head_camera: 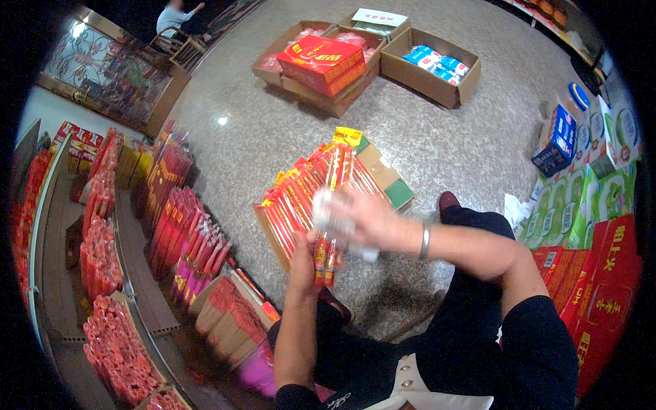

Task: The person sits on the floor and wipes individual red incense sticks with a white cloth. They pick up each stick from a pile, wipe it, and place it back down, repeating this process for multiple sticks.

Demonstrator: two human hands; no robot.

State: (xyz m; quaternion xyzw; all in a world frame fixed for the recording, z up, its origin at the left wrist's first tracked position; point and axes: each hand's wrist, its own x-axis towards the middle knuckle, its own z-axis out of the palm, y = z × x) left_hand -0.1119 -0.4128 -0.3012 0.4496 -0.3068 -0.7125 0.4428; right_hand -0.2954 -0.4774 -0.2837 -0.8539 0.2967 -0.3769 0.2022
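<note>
In my left hand is a long pack of red sticks, perhaps candles, in clear wrap with a yellow header card. The pack is gripped near its lower end and points away from me. My right hand, with a silver bangle on the wrist, clasps a crumpled white cloth or tissue against the pack's middle. Motion blurs this hand and the cloth. Beneath them an open cardboard carton on the floor holds several similar red packs, lying side by side.
Shelves of red bundled goods curve along my left. Farther off stand cartons, one bearing a red box. Green packs and red boxes are stacked at right. A person sits in the far background.
</note>
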